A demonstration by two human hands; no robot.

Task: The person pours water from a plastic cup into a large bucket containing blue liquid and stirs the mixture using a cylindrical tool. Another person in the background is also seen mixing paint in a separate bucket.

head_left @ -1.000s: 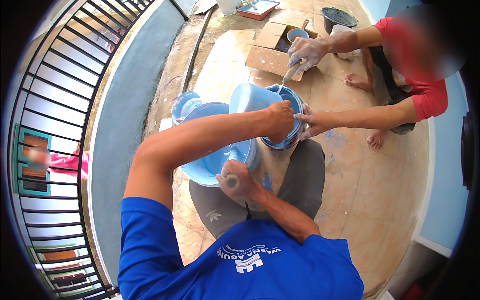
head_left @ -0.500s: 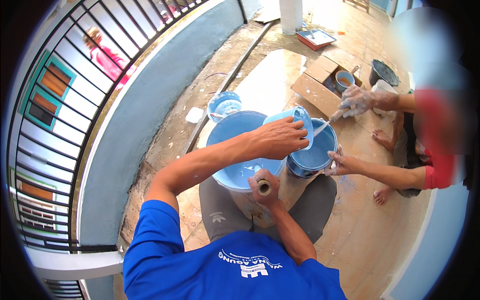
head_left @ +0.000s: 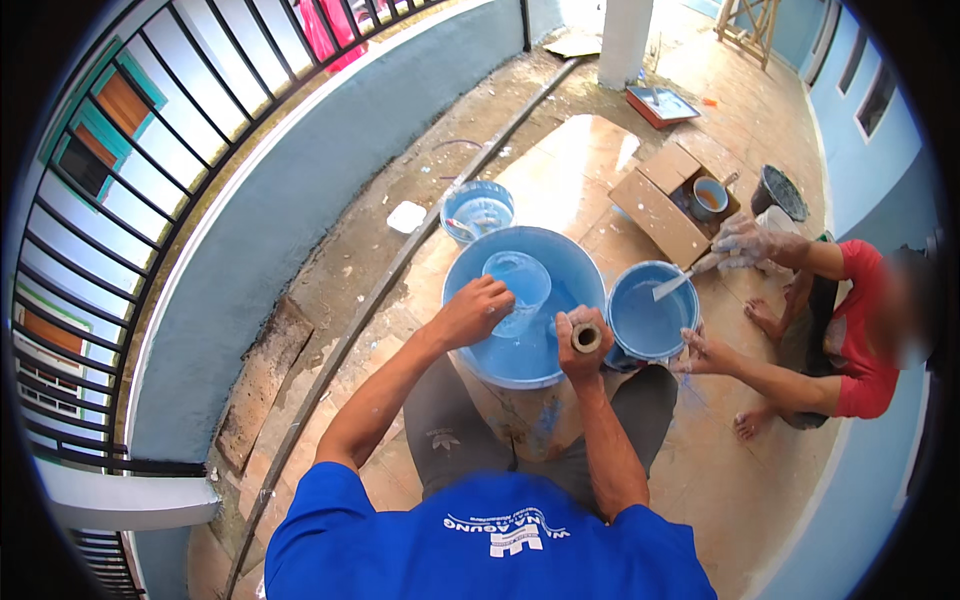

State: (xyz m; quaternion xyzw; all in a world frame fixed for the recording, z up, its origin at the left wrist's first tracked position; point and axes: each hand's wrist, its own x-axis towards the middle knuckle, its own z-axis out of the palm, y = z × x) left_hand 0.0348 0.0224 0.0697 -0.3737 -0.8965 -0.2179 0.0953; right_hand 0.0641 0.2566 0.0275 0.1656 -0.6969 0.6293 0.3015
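My left hand (head_left: 478, 310) grips the rim of a translucent plastic cup (head_left: 522, 275), which is tilted inside the large blue bucket (head_left: 578, 262) between my knees. Light blue paint covers the bucket's inside. My right hand (head_left: 578, 352) is wrapped round a hollow-ended stick (head_left: 586, 338) at the bucket's near right rim; its lower part is hidden. Beside it to the right stands a smaller paint bucket (head_left: 655, 345), blue inside. A co-worker's paint-smeared hand (head_left: 745, 240) holds a flat tool with a pale tip (head_left: 672, 287) over that bucket, while their other hand (head_left: 703, 352) touches its side.
Beyond the large bucket sits a small blue tub (head_left: 480, 200) with a brush in it. An open cardboard box (head_left: 655, 205) holds a paint pot (head_left: 710, 195); a dark bucket (head_left: 780, 195) stands nearby. Farther off lie a paint tray (head_left: 662, 105) and a pillar (head_left: 625, 45). A low wall (head_left: 300, 190) with railing runs left.
My left hand has brought the cup back left from over the smaller bucket and down into the large bucket. The co-worker's tool stays at the smaller bucket.
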